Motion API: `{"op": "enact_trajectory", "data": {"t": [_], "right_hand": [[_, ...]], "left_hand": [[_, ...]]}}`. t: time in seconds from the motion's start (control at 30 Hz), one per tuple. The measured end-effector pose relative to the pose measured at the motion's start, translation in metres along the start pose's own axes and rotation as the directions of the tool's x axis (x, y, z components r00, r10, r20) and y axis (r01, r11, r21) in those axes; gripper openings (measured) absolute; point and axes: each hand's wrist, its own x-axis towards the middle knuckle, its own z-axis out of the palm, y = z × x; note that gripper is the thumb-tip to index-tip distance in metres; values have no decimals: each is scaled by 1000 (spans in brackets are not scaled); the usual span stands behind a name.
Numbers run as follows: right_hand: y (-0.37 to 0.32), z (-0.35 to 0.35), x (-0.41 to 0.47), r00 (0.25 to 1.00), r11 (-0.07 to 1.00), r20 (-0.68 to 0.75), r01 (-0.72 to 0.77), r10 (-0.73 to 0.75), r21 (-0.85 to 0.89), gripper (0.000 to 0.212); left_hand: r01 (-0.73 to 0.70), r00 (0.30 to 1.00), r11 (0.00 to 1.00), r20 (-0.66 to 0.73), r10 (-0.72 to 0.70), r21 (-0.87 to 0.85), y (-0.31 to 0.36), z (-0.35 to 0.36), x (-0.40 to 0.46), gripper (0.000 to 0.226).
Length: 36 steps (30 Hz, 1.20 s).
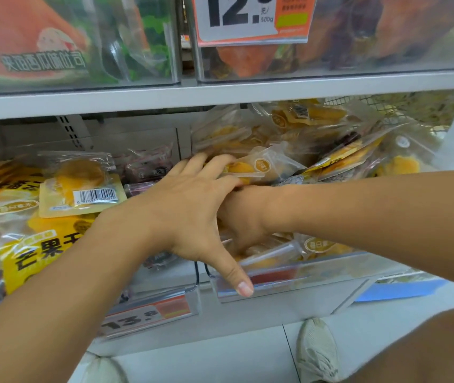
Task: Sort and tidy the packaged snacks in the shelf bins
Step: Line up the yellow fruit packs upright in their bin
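Where hands (192, 208) cross, snack packet (250, 168) at fingertips

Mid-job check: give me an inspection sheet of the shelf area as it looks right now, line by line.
Surface: lower shelf with clear-fronted bins; grey shelf board above.
Job's things: yellow mango packets piled in the left bin; clear packets of yellow snack heaped unevenly in the right bin; a few dark purple packets behind.
Clutter: nothing seen beyond the jumbled packets.
Grippers: left hand spread over the right bin's packets, thumb at the bin front; right hand reaches under it into the packets, fingers hidden.
Cables: nothing seen.
Surroundings: upper bins with a 12 price tag; 13.8 price tag below; pale floor, light shoes.
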Motion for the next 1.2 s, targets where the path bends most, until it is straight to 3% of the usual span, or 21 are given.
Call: {"op": "enact_trajectory", "data": {"t": [0.13,0.2,0.33,0.53,0.63,0.8,0.9,1.03,1.1,1.2], "right_hand": [[6,-7,-4,999,996,17,46,-47,71,33],[9,-8,-7,996,994,-5,85,-85,73,26],[19,-8,-12,991,992,-92,104,-98,64,37],[41,-31,-36,986,957,-101,151,-129,248,19],[54,-39,-47,975,901,-118,218,-187,376,16],[59,-51,-74,941,739,-102,319,-324,593,40],[60,-42,-78,941,735,-254,334,-223,590,38],[61,-34,-89,910,862,-414,185,32,473,47],[56,-32,-99,912,894,-403,111,82,433,55],[52,-27,-117,971,854,-215,26,101,519,64]], "left_hand": [[6,999,981,-45,-16,-193,-12,0,2,117],[-8,996,986,-92,-7,-165,-16,2,3,102],[18,996,998,-82,-24,-65,-10,5,2,127],[52,984,992,-161,-71,-118,-5,4,0,141],[51,984,993,-167,-69,-108,-6,6,0,142],[75,988,996,-132,-81,-48,-8,8,6,136],[55,990,998,-127,-60,-40,-9,9,9,122],[50,969,977,-225,-97,-207,-6,6,16,80],[50,952,963,-278,-126,-264,-4,3,21,51],[58,965,984,-243,-98,-167,0,3,24,44]]}}
